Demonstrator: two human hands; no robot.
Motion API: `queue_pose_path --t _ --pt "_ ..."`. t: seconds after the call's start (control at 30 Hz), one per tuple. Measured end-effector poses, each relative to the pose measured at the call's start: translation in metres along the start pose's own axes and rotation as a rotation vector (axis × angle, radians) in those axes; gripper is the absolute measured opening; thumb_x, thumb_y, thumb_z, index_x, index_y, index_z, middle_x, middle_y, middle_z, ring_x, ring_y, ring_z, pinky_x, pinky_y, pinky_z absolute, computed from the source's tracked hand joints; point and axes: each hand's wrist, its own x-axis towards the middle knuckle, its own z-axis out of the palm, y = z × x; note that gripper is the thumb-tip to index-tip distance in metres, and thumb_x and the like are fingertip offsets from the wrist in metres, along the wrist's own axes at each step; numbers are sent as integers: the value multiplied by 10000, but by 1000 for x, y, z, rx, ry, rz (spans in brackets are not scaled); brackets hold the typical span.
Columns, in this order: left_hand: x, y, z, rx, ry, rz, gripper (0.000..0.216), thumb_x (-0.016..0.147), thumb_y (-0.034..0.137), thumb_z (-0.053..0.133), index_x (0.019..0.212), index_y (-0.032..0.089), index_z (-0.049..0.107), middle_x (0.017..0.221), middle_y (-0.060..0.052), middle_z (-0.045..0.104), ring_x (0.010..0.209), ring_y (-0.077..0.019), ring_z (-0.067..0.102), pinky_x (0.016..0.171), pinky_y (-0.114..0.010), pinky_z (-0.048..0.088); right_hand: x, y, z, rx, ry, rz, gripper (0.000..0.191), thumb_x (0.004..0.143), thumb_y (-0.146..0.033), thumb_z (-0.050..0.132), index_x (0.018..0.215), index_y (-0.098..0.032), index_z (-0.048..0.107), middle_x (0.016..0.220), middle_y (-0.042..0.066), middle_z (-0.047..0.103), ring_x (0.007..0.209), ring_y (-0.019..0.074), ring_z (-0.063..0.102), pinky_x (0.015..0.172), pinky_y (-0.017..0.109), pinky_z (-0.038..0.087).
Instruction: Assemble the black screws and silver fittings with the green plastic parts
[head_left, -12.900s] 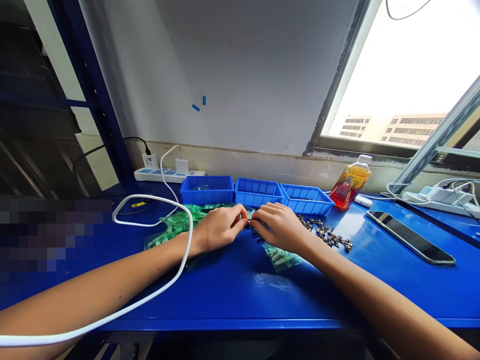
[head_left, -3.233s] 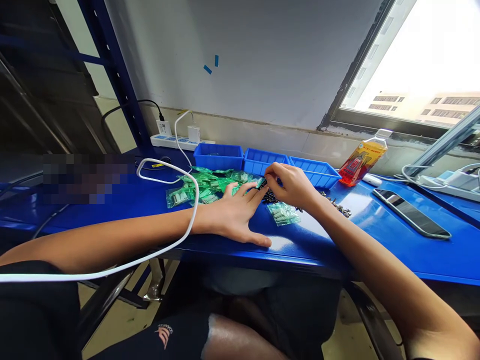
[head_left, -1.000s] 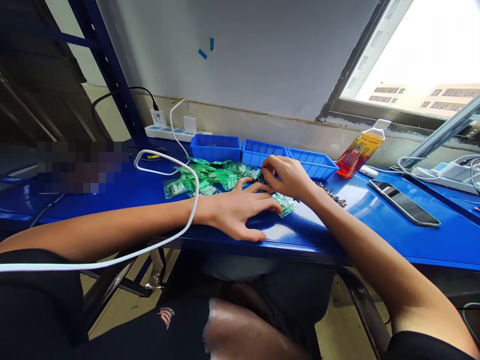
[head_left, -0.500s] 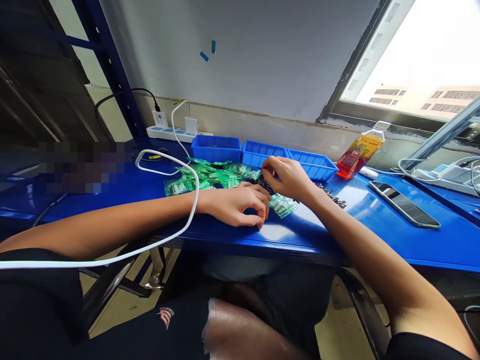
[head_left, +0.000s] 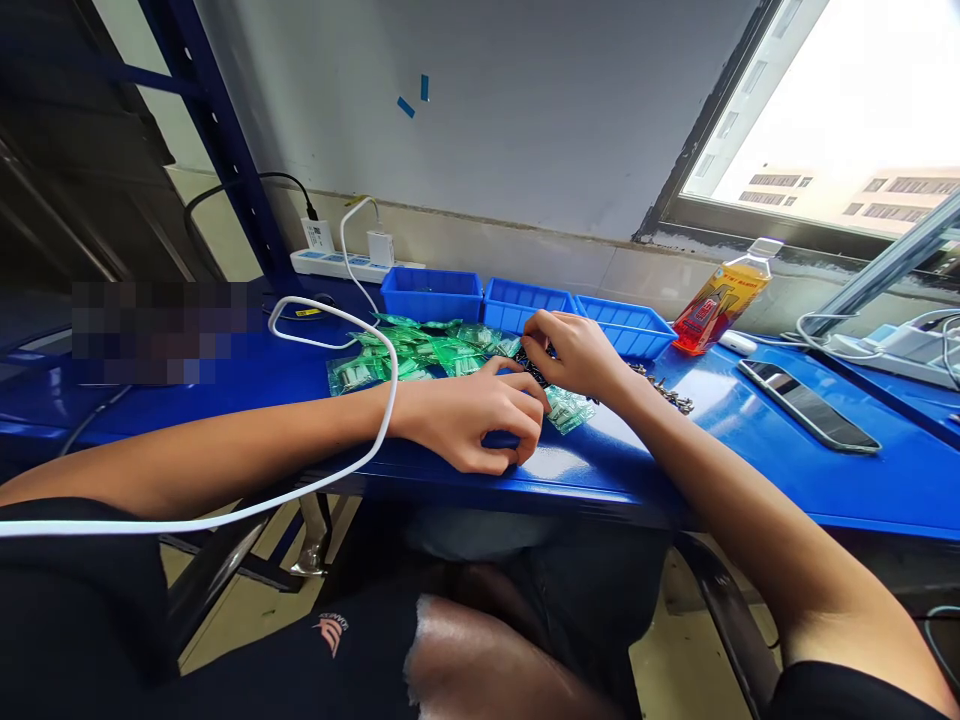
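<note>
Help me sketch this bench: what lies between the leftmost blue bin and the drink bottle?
In the head view, the middle blue bin and the right blue bin stand between the leftmost blue bin and the drink bottle.

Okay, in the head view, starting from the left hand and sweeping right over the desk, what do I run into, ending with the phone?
Left hand → right hand → loose metal parts → drink bottle → phone.
</note>
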Motion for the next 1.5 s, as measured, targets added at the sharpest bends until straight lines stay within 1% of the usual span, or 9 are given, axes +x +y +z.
queue_pose_path --t 0.1,0.37,0.63,0.73,0.8,0.9,1.0,1.2,1.5 --pt "-1 3 0 61 -13 36 103 722 154 552 704 237 609 863 -20 673 1099 -244 464 1022 -431 158 0 0 0 3 -8 3 164 839 -243 405 841 -170 552 725 55 633 650 161 540 611 258 349" --pt "0 -2 1 115 -4 55 130 696 138 530 744 234 603 864 -18 650 998 -226 502 927 -374 272 0 0 1 2 -4 5 172 840 -250 398 843 -168 549 727 57 630 656 163 540 617 260 350" --pt "-4 -18 -11 134 37 -6 114 688 132 490 704 202 578 732 -15 634 693 -159 528 761 -302 365 1 -2 -5 62 -9 38 134 804 -207 437 814 -159 562 708 44 624 640 147 535 615 261 359" --pt "-8 -31 -18 102 98 -60 106 662 119 479 652 193 553 676 -8 614 655 -146 517 702 -274 374 -1 -8 -22 246 -196 50 92 770 -178 484 768 -153 573 641 9 600 585 114 524 579 237 381" --pt "-11 -41 -20 103 165 -112 95 661 123 473 640 183 545 648 -5 593 642 -139 509 675 -262 374 -4 -14 -34 472 -450 -15 94 780 -179 491 785 -151 581 672 2 620 594 98 550 558 214 405" --pt "-13 -52 -18 75 159 -193 87 684 148 474 645 174 548 641 -3 574 630 -131 497 627 -246 369 -10 -27 -41 733 -797 -120 88 783 -182 516 828 -148 583 746 11 655 657 98 608 575 197 453" --pt "-11 -55 -12 39 137 -174 92 688 153 475 620 172 535 635 -3 560 645 -134 493 635 -245 374 -13 -36 -36 795 -919 -172 93 760 -125 521 823 -139 588 754 12 660 667 91 615 605 193 477" --pt "-6 -53 -7 9 116 -123 85 690 153 478 621 173 524 633 -6 546 652 -140 480 649 -256 375 -11 -35 -30 718 -880 -168 131 732 -71 517 808 -131 605 760 6 663 646 75 591 599 177 465" --pt "-8 -56 -6 -12 100 -150 64 703 176 496 654 176 538 658 -11 556 687 -149 487 663 -262 376 -11 -35 -25 686 -840 -170 156 714 -60 519 799 -135 627 740 -6 668 626 70 574 592 178 455"
